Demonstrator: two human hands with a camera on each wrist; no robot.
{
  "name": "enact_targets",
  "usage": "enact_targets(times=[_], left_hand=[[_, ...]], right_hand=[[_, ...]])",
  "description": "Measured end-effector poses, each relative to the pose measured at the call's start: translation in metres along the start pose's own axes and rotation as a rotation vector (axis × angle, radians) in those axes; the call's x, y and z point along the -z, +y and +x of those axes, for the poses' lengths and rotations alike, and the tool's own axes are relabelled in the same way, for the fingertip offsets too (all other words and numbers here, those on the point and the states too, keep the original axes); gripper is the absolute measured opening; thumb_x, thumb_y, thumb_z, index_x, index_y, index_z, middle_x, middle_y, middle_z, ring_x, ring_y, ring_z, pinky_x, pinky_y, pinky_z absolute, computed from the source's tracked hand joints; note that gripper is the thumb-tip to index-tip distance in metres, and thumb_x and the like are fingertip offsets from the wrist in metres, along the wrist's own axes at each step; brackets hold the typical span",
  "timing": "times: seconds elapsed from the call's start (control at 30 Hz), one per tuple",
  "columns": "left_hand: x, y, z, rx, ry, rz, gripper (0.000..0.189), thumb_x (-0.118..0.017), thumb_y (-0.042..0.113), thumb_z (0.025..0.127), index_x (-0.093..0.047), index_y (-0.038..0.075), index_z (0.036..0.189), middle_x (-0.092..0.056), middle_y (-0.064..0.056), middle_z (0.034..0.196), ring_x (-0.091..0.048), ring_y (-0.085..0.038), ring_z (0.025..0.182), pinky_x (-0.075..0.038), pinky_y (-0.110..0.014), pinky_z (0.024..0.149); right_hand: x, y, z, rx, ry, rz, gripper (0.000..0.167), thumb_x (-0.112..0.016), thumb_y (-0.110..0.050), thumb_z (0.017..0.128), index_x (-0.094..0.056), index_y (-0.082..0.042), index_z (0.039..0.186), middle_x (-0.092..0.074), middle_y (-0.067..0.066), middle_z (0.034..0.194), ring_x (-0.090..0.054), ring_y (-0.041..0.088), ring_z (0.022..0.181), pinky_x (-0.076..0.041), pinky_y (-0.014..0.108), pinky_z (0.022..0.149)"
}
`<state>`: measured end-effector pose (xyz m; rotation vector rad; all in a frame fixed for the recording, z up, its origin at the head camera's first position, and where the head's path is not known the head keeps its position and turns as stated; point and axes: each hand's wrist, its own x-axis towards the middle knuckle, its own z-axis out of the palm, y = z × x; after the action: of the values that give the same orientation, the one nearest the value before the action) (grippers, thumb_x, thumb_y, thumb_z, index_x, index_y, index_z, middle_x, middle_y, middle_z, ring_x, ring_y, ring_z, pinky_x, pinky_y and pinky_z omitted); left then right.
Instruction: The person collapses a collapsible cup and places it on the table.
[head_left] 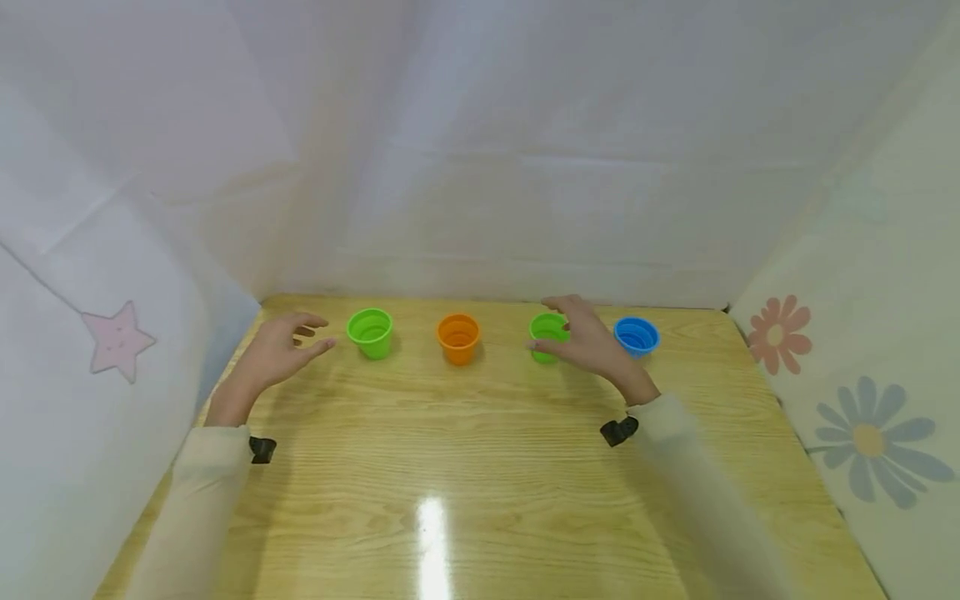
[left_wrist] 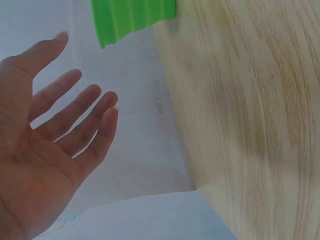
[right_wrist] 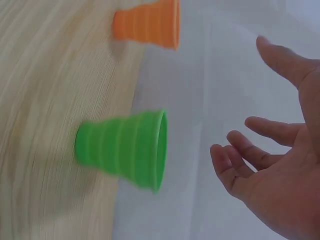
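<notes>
Four small ribbed cups would be several: a green cup [head_left: 371,333] stands upright at the left of a row, then an orange cup [head_left: 458,339], a second green cup [head_left: 546,337] and a blue cup [head_left: 637,337]. Just left of the first green cup is my left hand [head_left: 274,353], its fingers spread and holding nothing; the left wrist view shows a gap between them. My right hand [head_left: 591,340] hovers above the second green cup and partly covers it in the head view. Its thumb and fingers stand apart, clear of the rim in the right wrist view.
The cups stand on a wood-grain table [head_left: 360,475] near its back edge. White cloth [head_left: 495,167] hangs behind and along both sides, with a pink star [head_left: 118,340] on the left and flowers on the right. A black band part [head_left: 619,431] sits at the right wrist.
</notes>
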<state>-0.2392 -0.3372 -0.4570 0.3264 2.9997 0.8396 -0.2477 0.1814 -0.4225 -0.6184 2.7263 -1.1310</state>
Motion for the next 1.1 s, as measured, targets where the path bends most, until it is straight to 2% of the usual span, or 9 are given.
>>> enact_targets(times=[0.17,0.33,0.53,0.67,0.9,1.1], left_hand=[[0.0,-0.001,0.001,0.034,-0.028,-0.066,0.067,-0.069,0.047,0.101,-0.055,0.001,0.149,-0.056,-0.027,0.151,-0.058,-0.049,0.133,-0.055,-0.064,0.107],[0.002,0.003,0.009,0.06,-0.043,-0.128,0.081,-0.071,0.052,0.098,-0.046,0.002,0.156,-0.05,-0.025,0.158,-0.053,-0.048,0.139,-0.051,-0.064,0.112],[-0.002,0.005,0.018,0.08,-0.069,-0.172,0.094,-0.072,0.063,0.092,-0.041,0.006,0.16,-0.046,-0.023,0.162,-0.052,-0.048,0.141,-0.052,-0.063,0.113],[-0.006,0.001,0.02,0.09,-0.074,-0.181,0.096,-0.073,0.063,0.092,-0.038,0.01,0.162,-0.043,-0.025,0.163,-0.052,-0.053,0.139,-0.053,-0.066,0.109],[-0.02,-0.008,0.017,0.122,-0.093,-0.26,0.096,-0.076,0.061,0.091,-0.037,0.01,0.163,-0.041,-0.022,0.165,-0.049,-0.053,0.142,-0.053,-0.067,0.109],[-0.032,-0.01,0.02,0.115,-0.082,-0.378,0.096,-0.08,0.055,0.09,-0.037,0.011,0.163,-0.041,-0.018,0.167,-0.049,-0.048,0.145,-0.054,-0.065,0.111]], right_hand=[[-0.026,-0.026,0.019,0.065,-0.015,0.093,0.073,-0.078,-0.037,0.097,-0.047,-0.007,0.156,-0.05,0.017,0.157,-0.051,0.038,0.141,-0.054,0.056,0.114],[-0.051,-0.056,0.039,0.112,-0.027,0.173,0.068,-0.078,-0.034,0.097,-0.051,-0.007,0.153,-0.053,0.016,0.156,-0.052,0.036,0.144,-0.053,0.051,0.117],[-0.081,-0.081,0.06,0.122,-0.066,0.238,0.068,-0.079,-0.035,0.096,-0.052,-0.008,0.152,-0.055,0.015,0.156,-0.053,0.035,0.146,-0.05,0.048,0.121],[-0.098,-0.09,0.071,0.127,-0.081,0.262,0.07,-0.079,-0.037,0.095,-0.051,-0.01,0.153,-0.055,0.013,0.157,-0.053,0.032,0.147,-0.049,0.044,0.122],[-0.13,-0.096,0.083,0.091,-0.071,0.383,0.068,-0.081,-0.027,0.094,-0.051,-0.006,0.151,-0.056,0.013,0.155,-0.056,0.034,0.143,-0.053,0.044,0.118],[-0.162,-0.1,0.089,0.052,-0.084,0.332,0.077,-0.081,-0.03,0.094,-0.043,-0.009,0.158,-0.051,0.015,0.16,-0.055,0.034,0.145,-0.055,0.044,0.117]])
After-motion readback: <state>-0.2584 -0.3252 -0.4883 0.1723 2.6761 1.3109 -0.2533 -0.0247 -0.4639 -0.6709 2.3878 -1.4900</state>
